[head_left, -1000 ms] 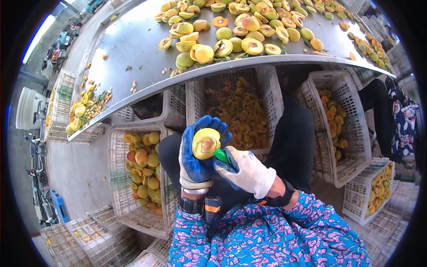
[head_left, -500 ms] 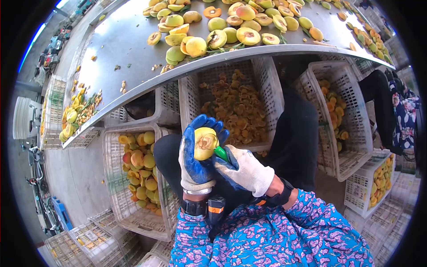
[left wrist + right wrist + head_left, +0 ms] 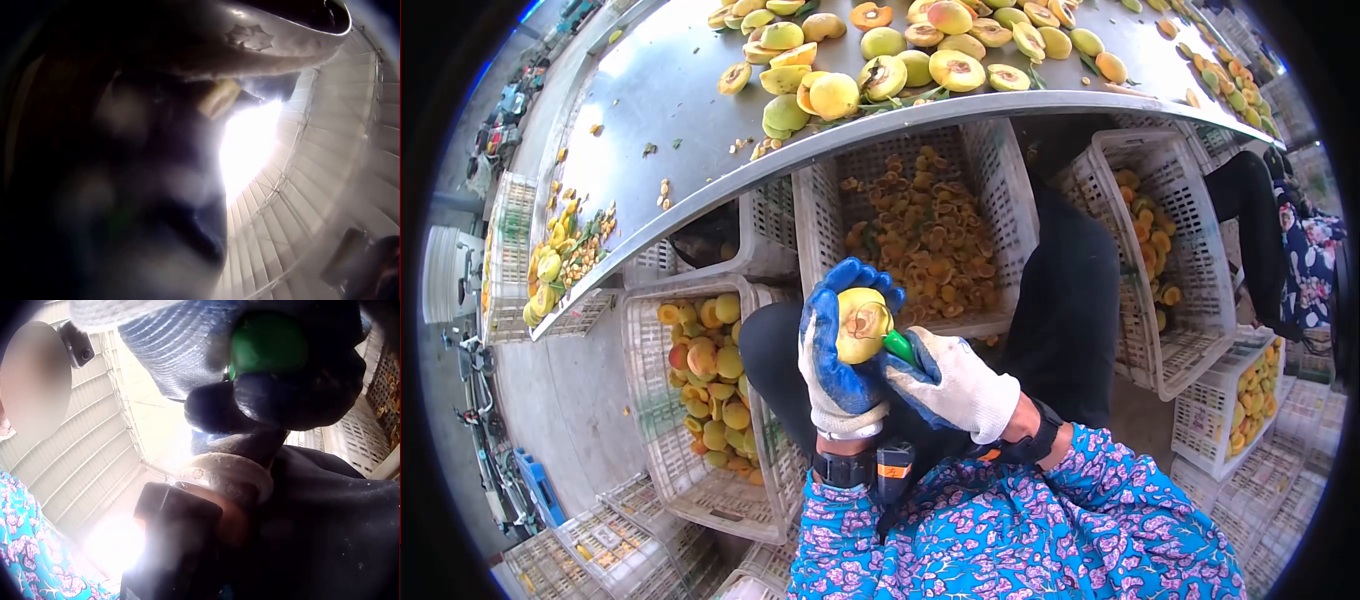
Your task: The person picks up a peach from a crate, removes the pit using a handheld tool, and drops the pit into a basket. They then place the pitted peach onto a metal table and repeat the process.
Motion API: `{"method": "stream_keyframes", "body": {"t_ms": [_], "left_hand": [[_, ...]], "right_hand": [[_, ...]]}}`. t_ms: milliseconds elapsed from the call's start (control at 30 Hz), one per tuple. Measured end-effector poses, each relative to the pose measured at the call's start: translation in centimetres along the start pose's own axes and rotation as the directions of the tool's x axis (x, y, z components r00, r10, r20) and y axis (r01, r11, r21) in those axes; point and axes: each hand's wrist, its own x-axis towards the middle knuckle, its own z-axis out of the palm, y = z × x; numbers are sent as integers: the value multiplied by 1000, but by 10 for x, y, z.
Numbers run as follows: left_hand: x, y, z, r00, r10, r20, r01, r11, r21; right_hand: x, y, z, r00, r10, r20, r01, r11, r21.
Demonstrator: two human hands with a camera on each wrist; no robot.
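Note:
My gloved left hand cups a yellow peach half, its blue-coated fingers curled behind the fruit. The cut face, with a brown pit area in the middle, is turned up. My gloved right hand grips a tool by its green handle, right at the peach's edge; the working end is hidden. In the right wrist view, blue fingers wrap round the green handle. The left wrist view is mostly dark and blurred.
A metal table with many halved peaches lies ahead. Beneath its edge stands a crate of small orange-brown pieces. Crates of peaches stand left and right. Another person's dark-clothed leg shows at right.
The peach has turned slightly in the left hand, and the tool has shifted a little along its edge. The head view has moved, so the table sits higher and farther left.

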Motion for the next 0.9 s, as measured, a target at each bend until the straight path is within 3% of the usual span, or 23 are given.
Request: {"method": "stream_keyframes", "body": {"t_ms": [200,333,533,633,733,900], "left_hand": [[-3,-3,-2,999,40,-3,-40,992,122],[-3,-3,-2,999,5,-48,2,989,146],[-4,-3,-3,999,33,-38,-23,968,250],[-6,-3,-5,996,-26,-86,39,988,149],[-6,-3,0,999,-7,-47,15,987,161],[4,-2,1,998,-54,29,51,992,113]], "right_hand": [[-2,7,4,1000,-21,16,21,999,-24],[-3,13,10,999,0,33,-3,996,89],[-1,27,25,994,-97,-42,104,975,197],[-4,19,22,971,115,210,-208,840,502],[-6,3,4,846,214,488,-520,533,668],[-1,-8,-16,759,109,642,-637,334,695]]}}
